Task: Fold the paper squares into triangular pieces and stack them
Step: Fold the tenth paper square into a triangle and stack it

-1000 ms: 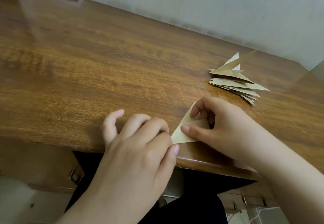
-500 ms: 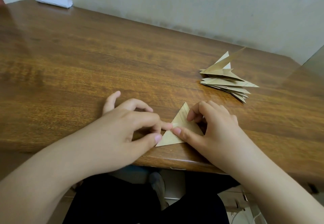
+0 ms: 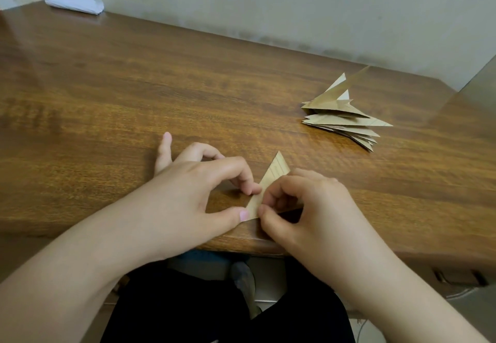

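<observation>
Folding a tan paper triangle [image 3: 271, 184] near the front edge of a wooden table [image 3: 134, 101], a person works the piece with both hands. The left hand [image 3: 193, 195] steadies the triangle's left side, thumb tip at its lower corner and a curled fingertip against its slanted edge, little finger raised clear of the wood. The right hand [image 3: 303, 208], fingers curled, pinches the paper along the lower right, where a flap appears to be lifting off the table; how far that flap is folded cannot be told, since the hand covers it. Only the triangle's upper point shows fully. Well apart, toward the far right of the table, stands the stack [image 3: 343, 119] of finished triangles, loosely piled, its top piece springing open and tilted upward. A white packet [image 3: 73, 1] lies at the far left corner against the wall.

The step in hand looks like a late fold on one piece: the paper is already triangular and is being creased or tucked, not yet ready for the pile. Next, by the look of it, the right hand must carry the flap over and press the crease flat while the left keeps the corner from sliding. Then the piece goes across to the stack, set gently so the springy top is not knocked askew.
</observation>
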`<act>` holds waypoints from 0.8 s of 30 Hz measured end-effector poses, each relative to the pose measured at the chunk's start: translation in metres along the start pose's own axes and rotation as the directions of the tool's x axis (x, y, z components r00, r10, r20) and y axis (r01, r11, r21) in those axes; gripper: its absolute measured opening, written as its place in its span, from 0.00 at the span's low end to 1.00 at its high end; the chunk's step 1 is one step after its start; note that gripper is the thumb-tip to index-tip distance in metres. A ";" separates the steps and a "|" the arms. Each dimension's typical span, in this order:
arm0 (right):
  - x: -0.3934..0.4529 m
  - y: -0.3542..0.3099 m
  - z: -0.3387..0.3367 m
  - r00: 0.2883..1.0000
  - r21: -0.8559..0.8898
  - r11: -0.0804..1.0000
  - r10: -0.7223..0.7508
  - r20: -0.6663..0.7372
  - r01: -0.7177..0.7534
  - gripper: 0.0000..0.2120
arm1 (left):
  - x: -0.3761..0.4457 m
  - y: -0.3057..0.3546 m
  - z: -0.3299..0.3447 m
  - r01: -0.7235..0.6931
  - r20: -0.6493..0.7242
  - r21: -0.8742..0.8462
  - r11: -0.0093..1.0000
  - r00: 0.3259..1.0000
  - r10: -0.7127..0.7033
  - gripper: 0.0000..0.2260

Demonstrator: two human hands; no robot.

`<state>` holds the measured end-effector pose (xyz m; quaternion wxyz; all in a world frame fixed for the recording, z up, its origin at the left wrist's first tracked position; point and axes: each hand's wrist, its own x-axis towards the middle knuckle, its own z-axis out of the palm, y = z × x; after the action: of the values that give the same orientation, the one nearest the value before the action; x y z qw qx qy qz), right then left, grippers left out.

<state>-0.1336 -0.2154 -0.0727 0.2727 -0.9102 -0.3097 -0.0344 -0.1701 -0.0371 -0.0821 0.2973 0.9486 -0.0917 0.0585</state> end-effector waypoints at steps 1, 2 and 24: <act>0.000 0.003 -0.003 1.000 -0.002 1.000 0.019 0.009 -0.019 0.07 | 0.000 -0.001 0.000 -0.018 0.012 -0.003 1.000 1.000 0.018 0.08; 0.000 0.006 -0.007 0.999 -0.006 0.999 0.042 0.016 -0.042 0.06 | 0.000 -0.001 0.000 -0.034 0.014 0.000 0.999 0.999 0.034 0.10; -0.026 0.040 -0.029 0.992 -0.099 0.989 -0.108 0.064 0.114 0.19 | -0.013 0.002 0.006 -0.213 -0.092 0.088 0.973 0.971 0.221 0.12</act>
<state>-0.1283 -0.2710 -0.0730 0.2143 -0.9050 -0.3654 -0.0384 -0.1831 -0.0406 -0.0881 0.2566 0.9394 -0.1774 0.1422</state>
